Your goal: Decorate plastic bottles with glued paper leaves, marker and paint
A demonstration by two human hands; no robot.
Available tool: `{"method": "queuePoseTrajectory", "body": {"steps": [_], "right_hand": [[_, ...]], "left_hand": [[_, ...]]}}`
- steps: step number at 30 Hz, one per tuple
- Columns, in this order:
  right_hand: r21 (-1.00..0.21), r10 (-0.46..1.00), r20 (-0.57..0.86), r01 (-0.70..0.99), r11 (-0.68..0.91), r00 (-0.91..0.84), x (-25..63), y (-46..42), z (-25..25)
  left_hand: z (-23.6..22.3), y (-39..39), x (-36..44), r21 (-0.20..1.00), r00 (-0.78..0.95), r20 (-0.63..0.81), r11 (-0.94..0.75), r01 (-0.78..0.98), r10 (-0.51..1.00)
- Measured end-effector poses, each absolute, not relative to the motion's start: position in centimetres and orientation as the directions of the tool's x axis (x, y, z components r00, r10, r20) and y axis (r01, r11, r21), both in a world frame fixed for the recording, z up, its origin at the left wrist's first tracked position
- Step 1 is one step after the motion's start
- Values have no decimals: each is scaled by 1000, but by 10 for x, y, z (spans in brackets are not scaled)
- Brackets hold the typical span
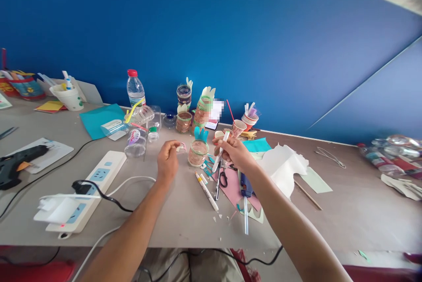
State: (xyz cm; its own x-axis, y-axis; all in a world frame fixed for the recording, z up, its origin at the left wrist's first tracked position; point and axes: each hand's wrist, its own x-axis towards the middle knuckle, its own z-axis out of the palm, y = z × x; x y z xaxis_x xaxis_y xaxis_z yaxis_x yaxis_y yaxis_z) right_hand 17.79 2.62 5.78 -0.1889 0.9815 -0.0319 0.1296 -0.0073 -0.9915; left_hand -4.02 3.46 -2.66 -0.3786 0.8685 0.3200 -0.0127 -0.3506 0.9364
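My left hand (169, 159) is closed, its fingertips pinching a small pale piece with a pinkish edge (181, 147) too small to name. In my right hand (232, 152) is a white marker pen (220, 152), held at a slant. Between both hands stands a clear cup decorated in brown and green (198, 154), with a blue paper crown shape (201, 134) rising from its rim. Below the right hand lie another white marker with a yellow band (207, 192), black-handled scissors (223, 179) and a pink sheet (232, 185) among paper scraps.
A blue glue gun (245, 185) lies at right beside crumpled white paper (285, 165). Left are a power strip (99, 181) with cables, a black glue gun (23, 159) and a cut plastic bottle (135, 143). More decorated cups (183, 121) and a water bottle (136, 88) stand by the blue wall.
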Motion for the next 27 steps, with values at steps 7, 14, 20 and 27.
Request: {"method": "queuePoseTrajectory", "body": {"steps": [7, 14, 20, 27], "right_hand": [[-989, 967, -14, -140, -52, -254, 163, 1, 62], [-991, 989, 77, -120, 62, -127, 146, 9, 55], [-977, 953, 173, 83, 199, -249, 132, 6, 56], [-976, 912, 168, 66, 208, -374, 106, -2, 59]], "left_hand": [[-18, 20, -35, 864, -208, 424, -463, -200, 881], [-7, 6, -35, 891, 77, 380, -342, -299, 922], [14, -5, -29, 957, 286, 286, -256, -139, 915], [12, -1, -32, 918, 308, 236, -107, -381, 922]]}}
